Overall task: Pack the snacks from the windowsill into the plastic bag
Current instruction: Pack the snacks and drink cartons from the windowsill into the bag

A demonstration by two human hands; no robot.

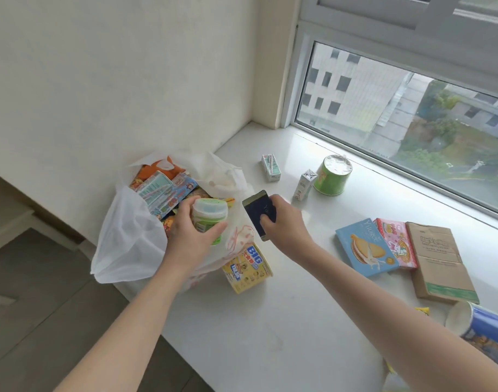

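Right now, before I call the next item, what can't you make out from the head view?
- Plastic bag: lower contents hidden by its white wall and the top packets.
- Dark box: label covered by right hand fingers.
- Blue cup: cut off by the right edge.
- Small cartons: print too small.

Two bare forearms show in the head view, both uncovered from the lower edge of the picture up to the wrists; no sleeve, cuff or glove is visible on either; the left hand [191, 232] and the right hand [285, 222] are bare too; the wrists carry no watch, strap or bracelet; the fingers that show bear no rings; nails are too small to judge.
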